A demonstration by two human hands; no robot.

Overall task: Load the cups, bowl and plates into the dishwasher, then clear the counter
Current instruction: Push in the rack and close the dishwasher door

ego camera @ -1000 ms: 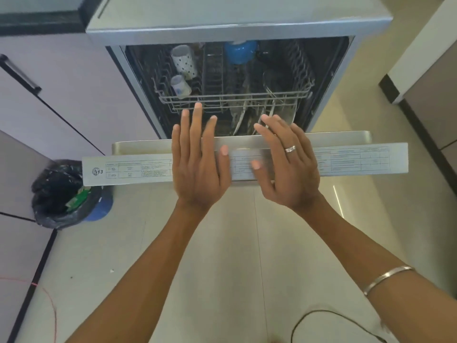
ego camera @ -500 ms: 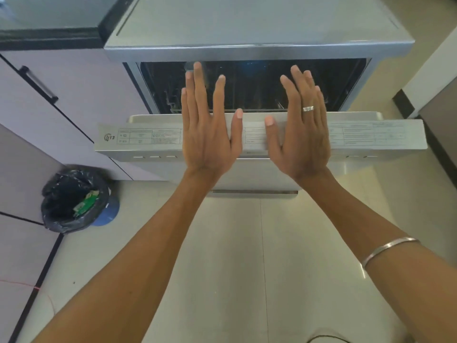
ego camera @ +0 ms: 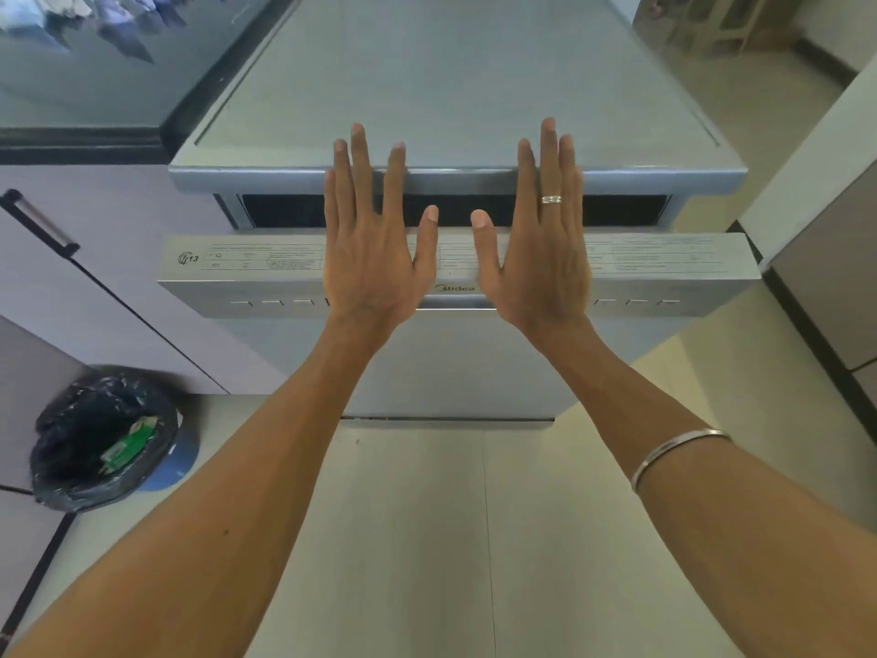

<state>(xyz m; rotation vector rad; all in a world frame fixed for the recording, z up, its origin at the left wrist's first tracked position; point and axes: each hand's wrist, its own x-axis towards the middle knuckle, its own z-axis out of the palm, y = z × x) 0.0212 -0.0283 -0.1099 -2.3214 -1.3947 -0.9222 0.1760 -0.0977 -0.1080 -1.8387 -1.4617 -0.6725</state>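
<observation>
The silver dishwasher (ego camera: 455, 87) stands in front of me with its door (ego camera: 237, 277) almost upright. Only a narrow dark gap shows between the door's top edge and the machine's top panel. My left hand (ego camera: 375, 249) and my right hand (ego camera: 541, 249) lie flat on the door's outer face, fingers spread and pointing up, side by side near the middle. Neither hand holds anything. The racks, cups, bowl and plates inside are hidden behind the door.
A bin lined with a black bag (ego camera: 104, 439) sits on the floor at the left. Pale cabinets with a dark handle (ego camera: 42, 220) flank the dishwasher on the left. Another cabinet (ego camera: 825, 258) stands at the right. Light tiled floor (ego camera: 455, 539) lies below my arms.
The door has swung up from half open to nearly shut under both flat hands. The racks with cups and plates have gone out of sight.
</observation>
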